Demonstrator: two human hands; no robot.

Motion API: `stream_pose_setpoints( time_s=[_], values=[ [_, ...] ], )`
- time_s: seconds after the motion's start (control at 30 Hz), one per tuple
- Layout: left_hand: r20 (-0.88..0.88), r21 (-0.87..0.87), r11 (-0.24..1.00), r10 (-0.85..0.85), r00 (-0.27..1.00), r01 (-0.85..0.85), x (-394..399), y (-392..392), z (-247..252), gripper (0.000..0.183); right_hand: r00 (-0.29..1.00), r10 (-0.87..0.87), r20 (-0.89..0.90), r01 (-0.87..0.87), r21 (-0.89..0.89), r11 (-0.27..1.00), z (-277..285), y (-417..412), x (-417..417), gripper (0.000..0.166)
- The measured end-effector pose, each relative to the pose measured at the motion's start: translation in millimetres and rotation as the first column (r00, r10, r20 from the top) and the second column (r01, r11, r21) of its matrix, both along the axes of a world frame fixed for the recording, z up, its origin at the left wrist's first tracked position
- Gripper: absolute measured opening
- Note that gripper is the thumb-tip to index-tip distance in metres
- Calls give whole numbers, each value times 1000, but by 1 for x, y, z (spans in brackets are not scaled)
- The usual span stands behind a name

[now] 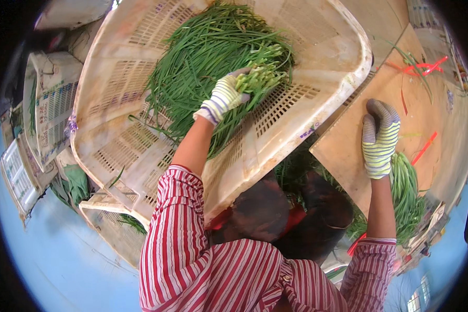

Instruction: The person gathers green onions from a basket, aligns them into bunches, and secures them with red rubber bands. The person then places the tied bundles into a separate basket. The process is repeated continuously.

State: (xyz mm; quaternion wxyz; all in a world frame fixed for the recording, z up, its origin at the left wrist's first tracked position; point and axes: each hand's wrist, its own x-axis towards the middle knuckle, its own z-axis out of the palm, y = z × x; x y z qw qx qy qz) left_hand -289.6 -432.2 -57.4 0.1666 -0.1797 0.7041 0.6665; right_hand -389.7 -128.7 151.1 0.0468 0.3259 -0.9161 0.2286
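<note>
A large white plastic basket (284, 140) with slotted walls holds a heap of long green leafy stalks (202, 58), perhaps garlic chives. My left hand (224, 95), in a striped knit glove, is inside the basket, closed around the pale cut ends of a bunch of stalks (263, 74). To the right, my right hand (380, 136), in a matching glove with grey fingertips, is over a wooden board (343, 144). Its thumb and fingers are apart, with nothing seen between them. Another bunch of green stalks (407, 195) lies beside my right wrist, on the board's near side.
Red ties (425, 68) and a few loose leaves lie on the board's far part. A red strip (424, 148) is near the bunch. White crates (58, 109) stand at the left, and another basket (113, 230) sits below the large one. More greens (292, 171) lie under the board's edge.
</note>
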Motion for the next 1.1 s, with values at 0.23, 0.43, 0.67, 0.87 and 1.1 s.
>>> stream_pose_setpoints(
  time_s=[0.23,0.43,0.67,0.87,1.1],
  values=[
    [-18,367,887,309,951,-281,51,-58,31,74,977,-1,214,50,-224,973,22,-74,58,35],
    [-22,392,873,325,945,-291,59,-77,34,69,288,-161,944,224,97,970,-85,-197,48,93],
    [-79,346,913,259,963,-217,45,-97,23,67,-12,-210,978,374,199,906,-233,-230,20,133],
    [-54,211,975,77,996,-64,59,-121,16,61,-67,135,989,412,-96,906,-190,-268,40,96],
    [-91,278,958,100,991,-72,46,-104,9,67,351,40,936,180,-109,978,-233,-251,45,78]
  ],
)
